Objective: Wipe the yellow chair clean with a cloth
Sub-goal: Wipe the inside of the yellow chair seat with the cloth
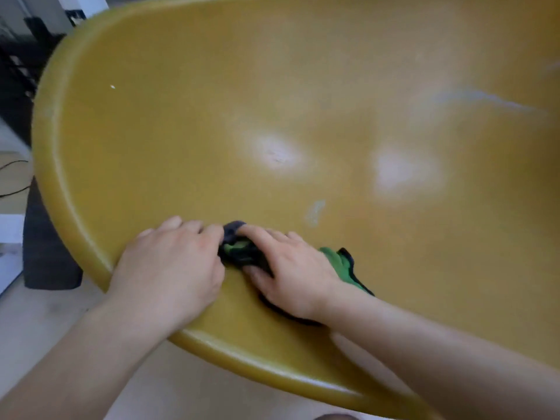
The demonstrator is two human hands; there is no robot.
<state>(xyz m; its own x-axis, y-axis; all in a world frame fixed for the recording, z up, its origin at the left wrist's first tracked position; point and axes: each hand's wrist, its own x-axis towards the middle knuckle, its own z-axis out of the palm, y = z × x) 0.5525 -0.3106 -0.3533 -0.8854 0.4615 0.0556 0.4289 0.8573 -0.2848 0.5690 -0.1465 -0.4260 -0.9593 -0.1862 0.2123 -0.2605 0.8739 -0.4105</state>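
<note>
Dark block (51, 253): left edge, below mid-height; matte black, upright, standing on the floor.
Floor (45, 316): lower left; pale and smooth.
Cable (15, 161): left edge, mid-height; thin, dark, curving across the pale floor.
Dark shelving (15, 74): upper left; black, blurred, contents unreadable.
White panel (9, 234): far left edge, just beside the dark block.
White upright (88, 4): top left corner.

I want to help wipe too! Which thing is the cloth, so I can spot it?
Look at the big yellow chair seat that fills the picture. At its near edge, the cloth is bunched under the right hand, beside the left hand. It is the only dark and green thing on the yellow.
</note>
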